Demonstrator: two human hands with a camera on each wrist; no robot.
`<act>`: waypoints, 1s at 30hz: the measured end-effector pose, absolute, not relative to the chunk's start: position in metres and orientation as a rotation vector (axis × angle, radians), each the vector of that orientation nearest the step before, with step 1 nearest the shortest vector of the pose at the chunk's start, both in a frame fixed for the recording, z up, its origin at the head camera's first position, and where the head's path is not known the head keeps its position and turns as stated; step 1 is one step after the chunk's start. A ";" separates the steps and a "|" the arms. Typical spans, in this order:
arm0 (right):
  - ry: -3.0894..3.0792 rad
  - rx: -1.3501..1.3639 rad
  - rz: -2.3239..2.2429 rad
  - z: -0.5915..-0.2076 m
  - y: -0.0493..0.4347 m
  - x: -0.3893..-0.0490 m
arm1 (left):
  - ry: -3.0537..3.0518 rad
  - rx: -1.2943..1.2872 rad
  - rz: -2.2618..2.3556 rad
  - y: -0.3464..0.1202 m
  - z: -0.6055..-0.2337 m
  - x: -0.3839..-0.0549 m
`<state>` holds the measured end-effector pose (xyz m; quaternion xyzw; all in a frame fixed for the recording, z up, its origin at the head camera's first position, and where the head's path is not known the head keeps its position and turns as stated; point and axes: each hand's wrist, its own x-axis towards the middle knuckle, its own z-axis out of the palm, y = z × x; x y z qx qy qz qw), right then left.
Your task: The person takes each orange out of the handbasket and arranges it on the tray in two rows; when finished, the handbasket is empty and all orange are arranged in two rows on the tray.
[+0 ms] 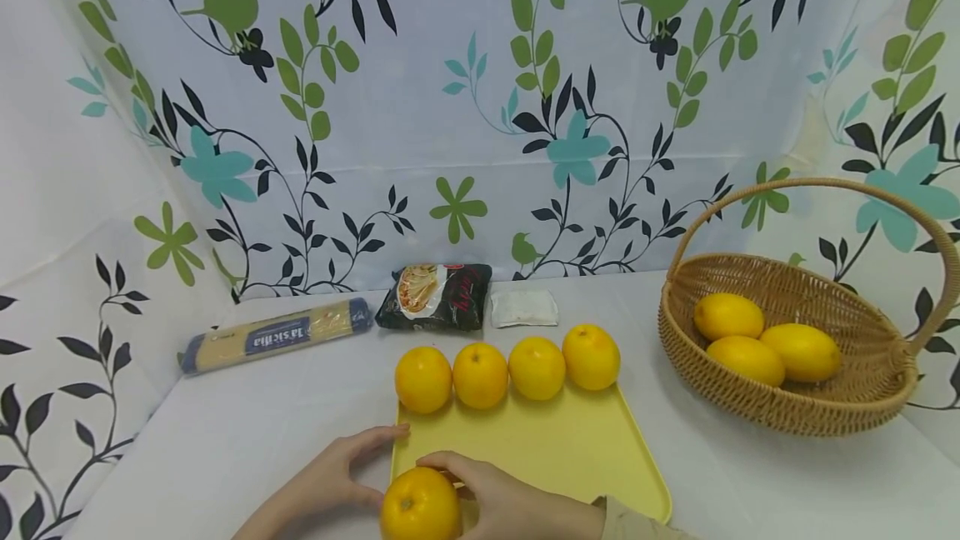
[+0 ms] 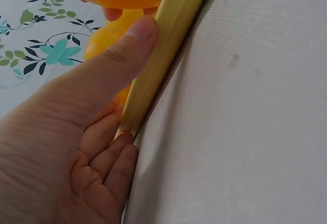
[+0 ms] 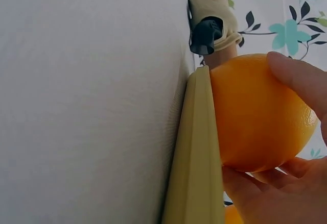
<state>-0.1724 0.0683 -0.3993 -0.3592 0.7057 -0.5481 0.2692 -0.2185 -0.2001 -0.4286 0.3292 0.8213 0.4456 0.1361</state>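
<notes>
Printed white fabric (image 1: pixel 420 90), patterned with green birds, blue flowers and dark leafy stems, hangs behind a white surface (image 1: pixel 277 419). Toward the back, from left to right, lie a long pack of pasta (image 1: pixel 277 337) with a blue label, a shiny black packet (image 1: pixel 435 298) with a food picture, and a small white sachet (image 1: pixel 524 307). On the right stands a wicker basket (image 1: pixel 697 373) with a tall arched handle and three lemons (image 1: pixel 800 352) inside.

A yellow tray (image 1: pixel 555 448) lies in the middle, with a row of four oranges (image 1: pixel 481 375) side by side along its far edge. Near the tray's front left corner, the right hand (image 1: pixel 517 502) holds another orange (image 1: pixel 422 504) between thumb and fingers; a beige sleeve (image 1: pixel 637 521) shows at that wrist. On the tray's left side, the left hand (image 1: pixel 330 473) is spread wide, index fingertip at the rim near the leftmost orange in the row and thumb close beside the held one.
</notes>
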 end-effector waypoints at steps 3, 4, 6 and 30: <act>1.870 -0.970 -1.504 -0.401 0.068 -0.172 | 2.376 0.964 1.297 -0.200 -0.430 -0.219; 1.859 -0.975 -1.515 -0.402 0.068 -0.173 | 2.378 0.965 1.298 -0.200 -0.431 -0.219; 1.842 -0.971 -1.524 -0.403 0.068 -0.173 | 2.383 0.962 1.296 -0.200 -0.432 -0.219; 2.004 -1.018 -1.374 -0.402 0.067 -0.171 | 2.429 0.960 1.256 -0.200 -0.430 -0.220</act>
